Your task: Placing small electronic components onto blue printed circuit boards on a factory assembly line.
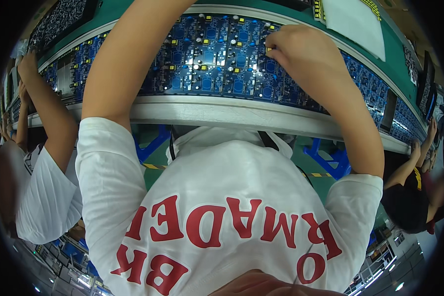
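Blue circuit boards (217, 61) lie in a panel along a rail, dotted with small yellow block-shaped components (237, 70) and other tiny parts. Over their right-hand portion is my right hand (296, 44), its thumb and forefinger pinched together at the board surface. A small yellow component (269, 50) shows at those fingertips; the fingers partly cover it. My left forearm (138, 44) crosses the boards and runs out past the top edge, so the left hand lies outside the picture.
A pale metal rail (222, 109) borders the boards on my side. Beyond them, a green work surface (271, 11) carries a white foam sheet (355, 24) and a dark tray of small parts (59, 24). Other people's arms (49, 98) reach in at left and right.
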Tool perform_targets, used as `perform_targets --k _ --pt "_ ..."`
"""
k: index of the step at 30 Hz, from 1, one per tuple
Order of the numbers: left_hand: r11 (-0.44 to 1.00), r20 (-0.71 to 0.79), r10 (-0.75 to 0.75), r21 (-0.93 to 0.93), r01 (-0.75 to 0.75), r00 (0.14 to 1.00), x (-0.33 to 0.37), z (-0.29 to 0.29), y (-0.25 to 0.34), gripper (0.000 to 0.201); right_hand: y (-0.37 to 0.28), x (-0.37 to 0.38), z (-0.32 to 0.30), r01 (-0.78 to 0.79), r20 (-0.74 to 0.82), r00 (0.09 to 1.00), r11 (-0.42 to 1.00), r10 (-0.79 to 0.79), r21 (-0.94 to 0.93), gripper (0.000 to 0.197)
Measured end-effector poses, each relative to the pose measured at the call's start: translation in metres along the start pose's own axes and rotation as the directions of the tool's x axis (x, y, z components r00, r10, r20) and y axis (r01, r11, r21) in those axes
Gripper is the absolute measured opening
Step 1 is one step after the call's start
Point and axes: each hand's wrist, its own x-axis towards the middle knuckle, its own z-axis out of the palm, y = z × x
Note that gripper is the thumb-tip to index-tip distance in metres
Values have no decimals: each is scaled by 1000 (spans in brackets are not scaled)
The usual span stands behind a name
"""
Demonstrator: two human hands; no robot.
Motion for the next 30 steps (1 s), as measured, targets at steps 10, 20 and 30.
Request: perform_targets --k 10,20,30 --pt "984 -236 50 -152 -88 970 -8 -7 1 20 2 -6 2 12 -79 997 999 -8 52 13" --pt "907 -234 86 -385 -173 968 -28 -30 18 18 -2 -12 11 -84 -130 986 980 108 178 12" --pt "859 -163 106 -482 -173 981 -43 -43 14 17 38 -35 -4 -62 -50 996 963 78 263 17"
